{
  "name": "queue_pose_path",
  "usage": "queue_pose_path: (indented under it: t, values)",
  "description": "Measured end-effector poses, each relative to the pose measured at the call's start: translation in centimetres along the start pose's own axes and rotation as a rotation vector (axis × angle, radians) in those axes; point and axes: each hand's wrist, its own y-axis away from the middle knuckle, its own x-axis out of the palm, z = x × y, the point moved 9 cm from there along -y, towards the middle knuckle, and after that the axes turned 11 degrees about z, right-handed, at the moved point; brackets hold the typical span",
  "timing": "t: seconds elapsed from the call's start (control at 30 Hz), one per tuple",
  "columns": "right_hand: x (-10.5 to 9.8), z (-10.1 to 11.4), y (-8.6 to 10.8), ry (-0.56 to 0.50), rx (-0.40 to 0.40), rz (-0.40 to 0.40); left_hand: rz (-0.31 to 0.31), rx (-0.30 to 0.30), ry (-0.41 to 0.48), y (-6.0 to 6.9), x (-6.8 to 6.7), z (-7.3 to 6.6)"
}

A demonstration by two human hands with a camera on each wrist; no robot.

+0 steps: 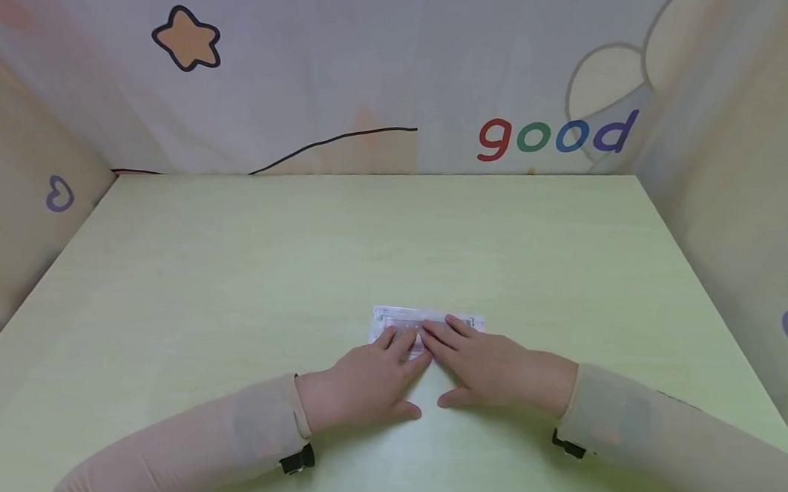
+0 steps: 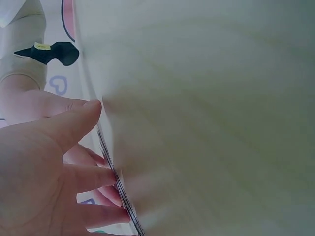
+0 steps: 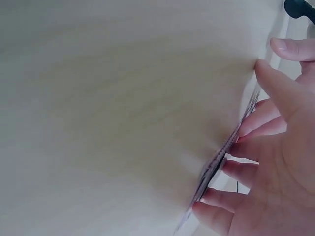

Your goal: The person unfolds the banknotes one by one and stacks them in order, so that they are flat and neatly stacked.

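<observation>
A flat, clear-and-white plastic packet [image 1: 403, 321] lies on the table near its front middle; its contents are too small to make out. My left hand [image 1: 368, 382] rests its straight fingertips on the packet's left and middle part. From the other side, my right hand [image 1: 497, 367] touches the middle and right part with spread, straight fingers. Both thumbs stay off the packet, near the tabletop. In the left wrist view the packet [image 2: 124, 195] shows as a thin, layered edge under the fingers. Its edge also appears in the right wrist view, where the packet [image 3: 212, 166] looks slightly raised.
The pale green tabletop [image 1: 266, 254] spreads around the hands. A printed cloth wall [image 1: 310, 63] with a star and the word "good" stands behind it, with cloth sides at left and right. Black straps [image 1: 298, 459] hang under both sleeves.
</observation>
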Motion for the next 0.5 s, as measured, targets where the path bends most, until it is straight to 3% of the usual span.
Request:
queue_pose_path:
  t: [0.17,0.33,0.5]
  values:
    - [-0.5,-0.1,-0.3,0.078,0.045,-0.004,0.012,0.003,-0.032,-0.2,0.1,0.0]
    - [-0.7,-0.7,-0.5,0.072,0.071,0.019,0.047,0.013,0.024,-0.2,0.1,0.5]
    - [-1.1,-1.0,-0.4,0.036,0.023,-0.027,0.035,0.041,0.073,-0.1,-0.3,1.0]
